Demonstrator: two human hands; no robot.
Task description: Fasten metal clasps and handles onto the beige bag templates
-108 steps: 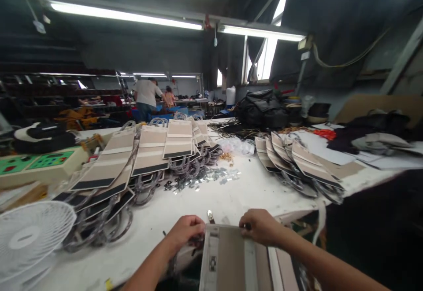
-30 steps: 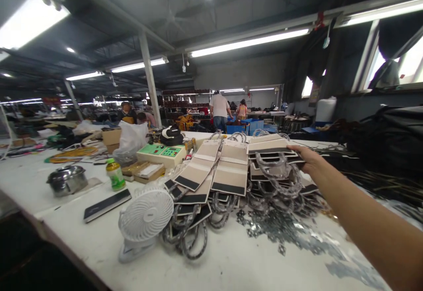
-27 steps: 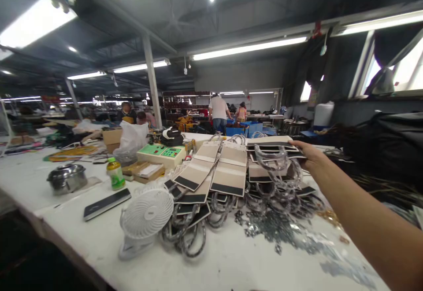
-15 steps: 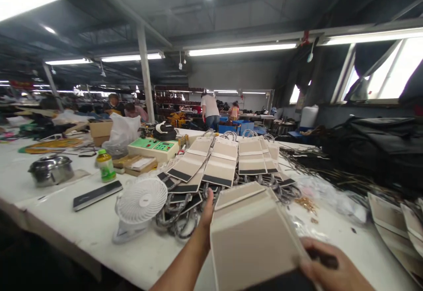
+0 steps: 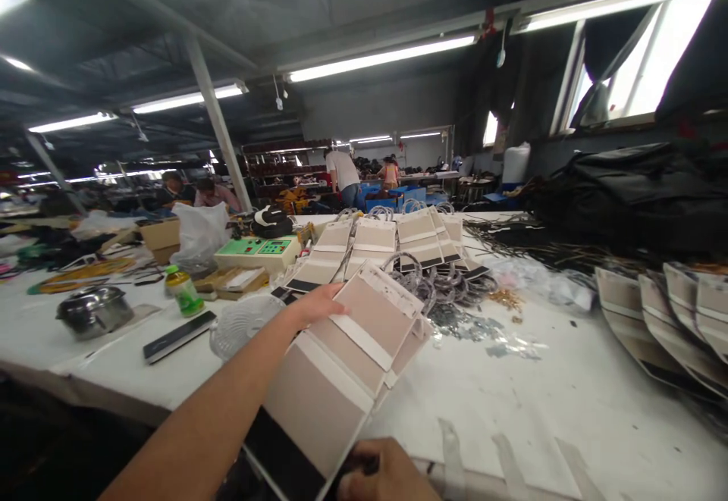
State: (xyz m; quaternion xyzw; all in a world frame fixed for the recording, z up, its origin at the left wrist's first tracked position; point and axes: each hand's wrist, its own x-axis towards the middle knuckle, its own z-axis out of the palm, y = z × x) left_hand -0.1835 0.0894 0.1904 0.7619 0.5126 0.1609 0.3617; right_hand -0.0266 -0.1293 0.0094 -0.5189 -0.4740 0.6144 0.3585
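A long beige bag panel (image 5: 333, 368) with white bands and a black strip at its lower end slants in front of me, over the table edge. More beige layers show behind its right side. My left hand (image 5: 321, 305) is closed on its upper left edge, thumb over the face. Low in view, my right hand (image 5: 390, 471) curls its fingers at the panel's lower right edge; the bottom of the picture cuts it off. Just beyond stand similar beige bag pieces (image 5: 372, 237) with plastic-wrapped looped handles (image 5: 421, 281).
On the white table (image 5: 483, 410) are a fan (image 5: 242, 327) partly behind my arm, a dark flat case (image 5: 179, 336), a green-capped bottle (image 5: 185, 292), a metal pot (image 5: 94, 310) and a green-topped machine (image 5: 258, 251). More curved beige panels (image 5: 626, 319) lie right. People work further back.
The beige panel has swung left and tilted, now showing more of its length and upper end. Both hands have moved left with it, and my view has turned right.
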